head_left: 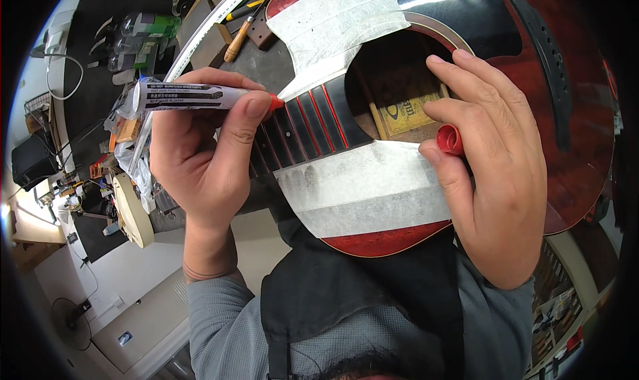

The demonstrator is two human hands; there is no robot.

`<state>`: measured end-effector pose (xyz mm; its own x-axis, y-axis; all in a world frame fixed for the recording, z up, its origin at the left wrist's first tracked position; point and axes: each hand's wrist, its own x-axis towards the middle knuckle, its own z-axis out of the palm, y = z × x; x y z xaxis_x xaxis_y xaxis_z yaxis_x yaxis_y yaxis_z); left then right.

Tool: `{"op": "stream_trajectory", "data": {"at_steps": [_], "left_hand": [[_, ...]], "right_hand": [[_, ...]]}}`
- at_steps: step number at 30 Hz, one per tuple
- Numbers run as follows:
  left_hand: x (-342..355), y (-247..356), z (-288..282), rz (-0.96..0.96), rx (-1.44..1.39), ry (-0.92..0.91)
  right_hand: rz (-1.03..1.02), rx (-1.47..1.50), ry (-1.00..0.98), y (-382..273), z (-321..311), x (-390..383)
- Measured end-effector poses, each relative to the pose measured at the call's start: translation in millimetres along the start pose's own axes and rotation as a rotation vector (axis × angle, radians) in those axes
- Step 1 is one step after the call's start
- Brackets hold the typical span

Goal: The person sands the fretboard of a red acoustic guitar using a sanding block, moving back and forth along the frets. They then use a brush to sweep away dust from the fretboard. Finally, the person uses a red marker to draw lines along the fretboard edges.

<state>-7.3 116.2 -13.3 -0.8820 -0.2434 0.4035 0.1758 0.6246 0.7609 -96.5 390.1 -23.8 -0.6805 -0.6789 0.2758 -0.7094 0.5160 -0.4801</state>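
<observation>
Cluttered workshop surroundings frame the scene: a dark workbench (100, 20) carries a wooden-handled tool (237, 42), a long ruler (200, 37) and some small bottles (143, 25), with pale flooring visible lower left. Lying across the bench in front of the person is a red-and-black acoustic guitar (566, 147), its soundhole facing up. Two broad patches of white masking tape (373, 187) already cover the body on either side of the fretboard end (313, 120), so the masking looks finished. The left hand (200, 153) is clenched around a white marker pen (186, 95), thumb and fingers gripping the barrel, and its red tip (275, 102) sits at the edge of the fretboard, just where the upper tape meets it. The right hand (496, 173) rests on the guitar by the soundhole, fingers spread loosely over the rim, with the pen's red cap (449, 139) pinched between thumb and forefinger. Several frets near the soundhole already show red along their length, while those further up the neck are hidden under the left hand, so I cannot tell whether they are coloured. By my judgement the colouring is well under way but not complete, and the tape is yet to come off.
</observation>
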Motion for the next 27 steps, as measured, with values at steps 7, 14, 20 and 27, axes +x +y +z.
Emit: {"op": "stream_trajectory", "data": {"at_steps": [7, 14, 20, 27], "left_hand": [[-1, 2, 0, 0.084, 0.033, -0.039], [-18, 9, -1, 0.163, 0.078, -0.056], [-31, 19, -8, 0.176, 0.098, -0.212], [-15, 11, -10, 0.042, -0.038, -0.036]], "right_hand": [[-0.003, -0.012, -0.002, 1, 1, 1], [-0.014, -0.025, 0.016, 1, 1, -1], [-0.009, -0.030, 0.005, 1, 2, 0], [-0.008, -0.035, 0.008, 0, 1, -2]]}}
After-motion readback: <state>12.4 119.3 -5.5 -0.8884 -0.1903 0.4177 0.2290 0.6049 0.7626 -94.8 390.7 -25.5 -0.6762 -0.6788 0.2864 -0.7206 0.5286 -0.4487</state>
